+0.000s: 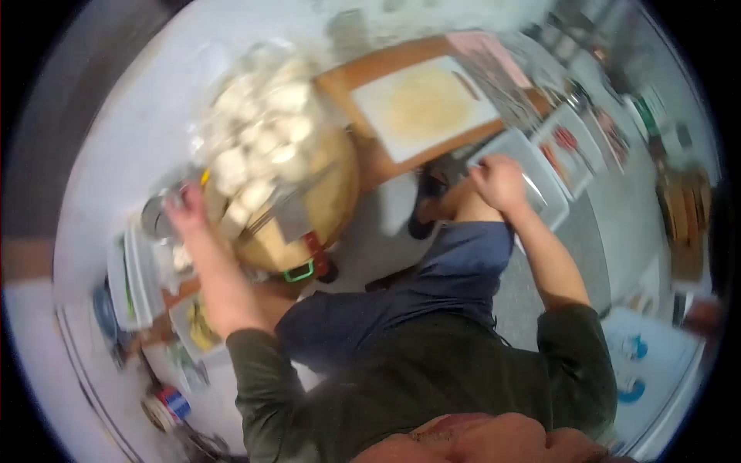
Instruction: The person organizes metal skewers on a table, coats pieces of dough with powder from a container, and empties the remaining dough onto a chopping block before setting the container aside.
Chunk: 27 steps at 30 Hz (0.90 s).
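My left hand (187, 213) is at the rim of a round grey see-through container (157, 219), its blurred fingers closed on the edge. Just right of it a clear plastic bag (258, 116) of white chunky pieces lies on a round wooden chopping block (337, 177). A cleaver (292, 218) with a reddish-brown handle rests on the block's near part. My right hand (500, 183) is curled above my knee, beside a translucent plastic tub (552, 202). Its fingers are bent in, and what they hold, if anything, is hidden.
A white cutting board (378, 127) with a yellowish patch lies on a wooden board (378, 166) ahead. A white tray (584, 143) with red items stands at right. At left are a lidded plastic box (127, 282), a tub (184, 316) of yellow pieces and a can (164, 407).
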{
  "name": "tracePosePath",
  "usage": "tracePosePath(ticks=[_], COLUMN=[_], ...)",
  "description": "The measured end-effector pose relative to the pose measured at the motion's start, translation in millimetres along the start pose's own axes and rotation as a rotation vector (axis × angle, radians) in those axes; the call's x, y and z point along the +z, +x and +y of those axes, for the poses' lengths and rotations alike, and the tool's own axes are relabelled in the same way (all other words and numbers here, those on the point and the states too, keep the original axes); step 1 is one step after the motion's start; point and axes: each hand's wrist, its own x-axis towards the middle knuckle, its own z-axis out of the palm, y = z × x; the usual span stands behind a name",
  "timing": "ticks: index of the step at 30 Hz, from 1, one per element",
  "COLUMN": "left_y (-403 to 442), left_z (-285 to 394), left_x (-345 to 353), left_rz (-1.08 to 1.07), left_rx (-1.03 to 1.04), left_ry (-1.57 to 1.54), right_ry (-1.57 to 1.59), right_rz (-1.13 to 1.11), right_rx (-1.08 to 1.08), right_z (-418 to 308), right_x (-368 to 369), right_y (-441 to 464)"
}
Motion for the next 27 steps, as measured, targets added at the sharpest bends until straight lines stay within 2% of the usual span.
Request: tracePosePath(ticks=[1, 2, 3, 5, 6, 7, 8, 9, 11, 13, 15, 17, 18, 21, 22, 25, 26, 27], left_y=[43, 52, 50, 43, 34, 68, 24, 45, -19, -53, -87, -122, -130, -170, -181, -247, -257, -277], left_z=[27, 40, 42, 44, 58, 87, 51, 78, 61, 57, 47, 45, 61, 73, 85, 84, 86, 80], left_x=[-28, -28, -20, -9, -20, -45, -13, -45, -9, -12, 1, 21, 15, 10, -5, -19, -41, -44], left_rz=[0.01, 0.047, 0.087, 0.026, 0.01, 0.089, 0.336, 0.205, 0.176, 0.003, 0.022, 0.172, 0.072, -0.097, -0.234, 0.005, 0.231, 0.301], left_rx=[0.009, 0.006, 0.018, 0.008, 0.034, -0.067, 0.162, 0.096, -0.033, 0.048, 0.146, 0.227, 0.125, 0.035, -0.023, 0.232, 0.39, 0.433], left_ry=[0.099, 0.139, 0.175, 0.228, 0.234, 0.117, 0.334, 0.206, -0.058, 0.135, 0.202, 0.165, 0.109, 0.118, 0.099, 0.347, 0.463, 0.539], right_ry=[-0.02, -0.005, 0.036, 0.049, 0.025, 0.028, 0.035, 0.05, 0.191, 0.156, 0.175, 0.123, 0.096, 0.136, 0.145, 0.162, 0.158, 0.155], right_rz=[-0.031, -0.033, -0.029, 0.083, 0.071, 0.047, -0.007, -0.039, -0.071, -0.1, -0.085, -0.177, -0.212, -0.167, -0.16, -0.174, -0.171, -0.169], right_rx=[0.009, 0.029, 0.047, 0.006, 0.033, 0.029, 0.073, 0.118, 0.127, 0.076, 0.087, 0.114, 0.128, 0.061, 0.057, 0.067, 0.068, 0.073], right_z=[-1, -2, -1, 6, 7, 4, 10, 22, 16, 6, 3, -9, -12, 8, 9, 15, 15, 16], right_x=[-3, -5, -4, -1, -2, -3, 1, 14, 12, 3, 8, 6, 5, 6, 8, 8, 9, 9], right_y=[0, -2, -4, -7, -9, -4, -2, -5, -2, 1, 0, 0, 1, 4, 3, 2, 2, 0])
